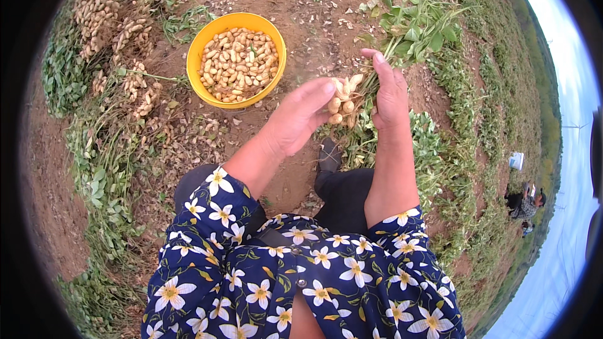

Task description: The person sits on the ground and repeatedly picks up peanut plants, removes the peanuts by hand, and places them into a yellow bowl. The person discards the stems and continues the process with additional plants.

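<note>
My left hand (301, 115) has its fingers around a cluster of pale peanut pods (344, 99) at the root end of a pulled peanut plant. Several pods show past the thumb. To the right, my right hand (390, 96) grips the stems (371, 88) of that plant, its fingers partly hidden behind them. The leafy top (419, 23) of the plant extends upward, away from me. Left of my hands, a yellow bucket (192, 73) stands on the soil, holding many loose peanuts (239, 63).
Uprooted peanut plants with pods (96, 19) lie heaped at the left. Green foliage (426, 141) spreads along the right. My dark shoe (329, 155) rests just below my hands. Farther right are a person (525, 207) low in the field and a white container (516, 161).
</note>
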`<state>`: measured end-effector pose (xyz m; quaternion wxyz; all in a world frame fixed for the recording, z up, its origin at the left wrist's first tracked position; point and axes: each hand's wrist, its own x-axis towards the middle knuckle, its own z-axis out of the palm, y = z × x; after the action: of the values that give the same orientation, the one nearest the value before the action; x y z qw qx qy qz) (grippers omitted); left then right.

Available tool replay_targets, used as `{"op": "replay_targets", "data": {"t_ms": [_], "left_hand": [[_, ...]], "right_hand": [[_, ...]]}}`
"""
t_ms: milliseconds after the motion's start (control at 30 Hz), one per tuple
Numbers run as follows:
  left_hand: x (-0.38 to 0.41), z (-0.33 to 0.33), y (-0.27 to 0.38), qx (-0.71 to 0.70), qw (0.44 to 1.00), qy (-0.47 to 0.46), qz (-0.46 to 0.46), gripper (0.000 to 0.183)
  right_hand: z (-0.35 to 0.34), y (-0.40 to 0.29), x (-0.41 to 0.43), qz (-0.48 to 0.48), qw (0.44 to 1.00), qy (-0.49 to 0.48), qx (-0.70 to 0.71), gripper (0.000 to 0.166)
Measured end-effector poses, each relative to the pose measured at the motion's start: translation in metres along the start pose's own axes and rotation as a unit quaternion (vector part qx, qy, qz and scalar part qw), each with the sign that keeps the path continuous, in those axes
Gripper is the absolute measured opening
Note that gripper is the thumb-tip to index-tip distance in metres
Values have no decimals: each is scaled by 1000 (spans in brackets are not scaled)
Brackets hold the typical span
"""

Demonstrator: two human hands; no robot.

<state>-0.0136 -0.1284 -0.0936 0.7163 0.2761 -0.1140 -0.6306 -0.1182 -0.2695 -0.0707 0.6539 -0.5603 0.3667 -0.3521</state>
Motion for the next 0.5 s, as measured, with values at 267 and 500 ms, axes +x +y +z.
{"op": "replay_targets", "data": {"t_ms": [267, 500], "left_hand": [[0, -8, -4, 222, 973, 25, 64, 22], [-6, 5, -7, 227, 971, -44, 62, 31]], "right_hand": [[8, -8, -9, -8, 1000, 20, -22, 29], [13, -6, -9, -1, 999, 51, -9, 29]]}}
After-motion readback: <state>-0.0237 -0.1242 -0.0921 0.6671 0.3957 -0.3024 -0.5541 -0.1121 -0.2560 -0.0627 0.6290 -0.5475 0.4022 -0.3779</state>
